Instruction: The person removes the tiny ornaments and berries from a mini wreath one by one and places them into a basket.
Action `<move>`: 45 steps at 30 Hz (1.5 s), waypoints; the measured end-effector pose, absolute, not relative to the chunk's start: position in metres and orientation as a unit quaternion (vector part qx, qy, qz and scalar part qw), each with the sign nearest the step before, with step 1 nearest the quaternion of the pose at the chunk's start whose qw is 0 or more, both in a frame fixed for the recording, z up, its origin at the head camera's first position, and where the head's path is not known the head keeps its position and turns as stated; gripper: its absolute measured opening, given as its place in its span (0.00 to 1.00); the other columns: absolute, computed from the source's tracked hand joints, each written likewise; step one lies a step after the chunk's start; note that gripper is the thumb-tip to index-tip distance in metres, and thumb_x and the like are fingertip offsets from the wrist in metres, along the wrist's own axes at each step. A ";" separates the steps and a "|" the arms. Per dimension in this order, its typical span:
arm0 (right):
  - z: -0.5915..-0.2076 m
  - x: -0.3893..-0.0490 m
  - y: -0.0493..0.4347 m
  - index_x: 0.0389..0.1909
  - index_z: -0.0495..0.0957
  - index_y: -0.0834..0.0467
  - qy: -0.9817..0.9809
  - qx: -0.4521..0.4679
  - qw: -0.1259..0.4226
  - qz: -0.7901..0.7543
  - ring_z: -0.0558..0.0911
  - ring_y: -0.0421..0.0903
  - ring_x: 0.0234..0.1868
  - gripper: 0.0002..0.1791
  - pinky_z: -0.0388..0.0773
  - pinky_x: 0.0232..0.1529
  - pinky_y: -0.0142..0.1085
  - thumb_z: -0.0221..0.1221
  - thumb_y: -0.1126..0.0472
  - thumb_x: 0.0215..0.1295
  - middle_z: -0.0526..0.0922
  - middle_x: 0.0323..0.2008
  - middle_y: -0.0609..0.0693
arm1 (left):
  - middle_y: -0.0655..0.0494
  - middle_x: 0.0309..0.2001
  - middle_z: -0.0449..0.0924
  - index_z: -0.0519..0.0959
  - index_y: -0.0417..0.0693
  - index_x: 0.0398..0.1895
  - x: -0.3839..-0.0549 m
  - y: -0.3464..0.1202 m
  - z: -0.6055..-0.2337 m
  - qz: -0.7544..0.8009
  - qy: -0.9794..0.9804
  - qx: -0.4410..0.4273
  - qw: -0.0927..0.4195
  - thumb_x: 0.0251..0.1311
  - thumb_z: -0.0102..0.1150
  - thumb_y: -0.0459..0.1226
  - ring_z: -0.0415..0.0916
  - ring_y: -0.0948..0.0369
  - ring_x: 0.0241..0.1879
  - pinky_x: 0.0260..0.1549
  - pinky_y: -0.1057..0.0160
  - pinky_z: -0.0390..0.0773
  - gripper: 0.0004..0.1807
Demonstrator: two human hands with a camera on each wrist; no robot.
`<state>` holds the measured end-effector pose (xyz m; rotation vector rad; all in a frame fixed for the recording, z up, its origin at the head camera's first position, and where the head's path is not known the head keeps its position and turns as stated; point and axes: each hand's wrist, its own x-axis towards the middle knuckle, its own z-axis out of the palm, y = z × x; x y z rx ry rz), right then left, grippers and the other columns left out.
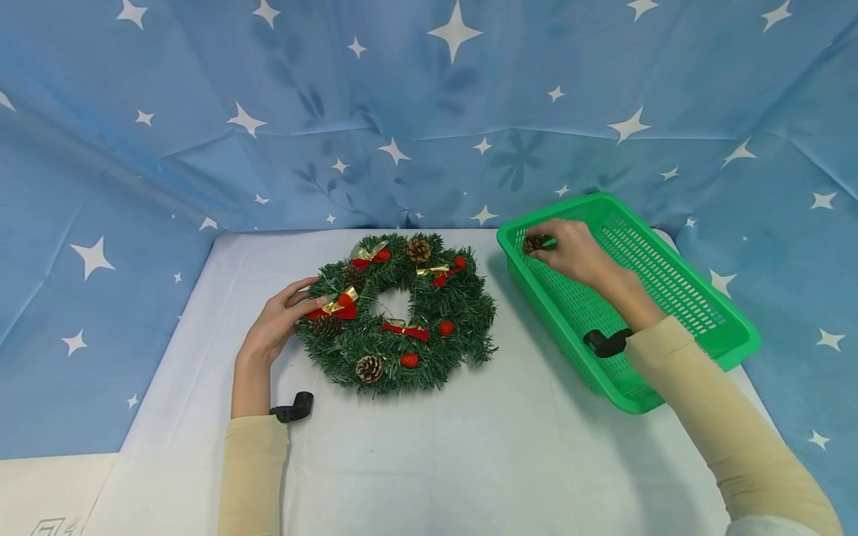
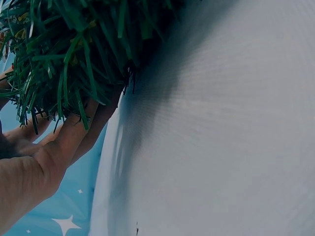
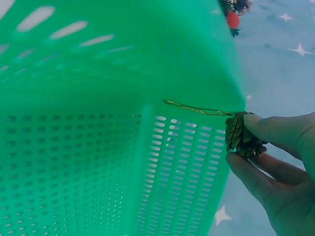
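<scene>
Pinching a small brown pinecone point(image 3: 237, 136) between thumb and fingertips, a person's right hand point(image 1: 573, 249) holds it at the far left corner of a green basket point(image 1: 603, 197), while the left hand point(image 1: 273, 318) grips the outer edge of a decorated wreath point(image 1: 472, 305), thumb on top, fingers beneath. The pinecone looks light and stiff, its rough scales unlikely to slip but perhaps brittle under a hard squeeze; its sides seem the safest hold. The wreath looks light and springy, best taken by its greenery, clear of the red bows point(image 1: 417, 333). The right wrist view reveals a thin gold wire loop point(image 3: 187, 106) on the pinecone, indistinct from the head; only the left wrist view shows fingers under the needles, their tips hidden
</scene>
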<state>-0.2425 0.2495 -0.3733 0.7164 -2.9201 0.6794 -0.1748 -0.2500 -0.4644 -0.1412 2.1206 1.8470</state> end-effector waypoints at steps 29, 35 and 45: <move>-0.418 -0.267 0.264 0.56 0.82 0.70 -0.946 0.240 -0.065 0.206 0.86 0.64 0.49 0.18 0.83 0.49 0.56 0.64 0.74 0.66 0.87 0.48 0.67 | 0.43 0.82 0.48 0.60 0.57 0.81 -0.175 -0.249 -0.467 0.641 0.750 -0.056 0.153 0.69 0.66 0.49 0.43 0.43 0.82 0.73 0.27 0.45 0.41; -0.423 -0.271 0.263 0.56 0.81 0.70 -0.946 0.242 -0.086 0.198 0.85 0.64 0.51 0.17 0.83 0.50 0.55 0.62 0.75 0.67 0.86 0.49 0.67 | 0.43 0.82 0.49 0.61 0.57 0.81 -0.176 -0.249 -0.467 0.641 0.750 -0.057 0.151 0.68 0.66 0.49 0.44 0.43 0.81 0.73 0.26 0.46 0.41; -0.431 -0.275 0.262 0.59 0.79 0.73 -0.942 0.243 -0.105 0.207 0.85 0.68 0.52 0.23 0.85 0.48 0.54 0.52 0.82 0.62 0.84 0.51 0.71 | 0.43 0.82 0.48 0.59 0.56 0.82 -0.175 -0.249 -0.465 0.642 0.750 -0.056 0.152 0.69 0.66 0.47 0.43 0.43 0.82 0.72 0.25 0.43 0.41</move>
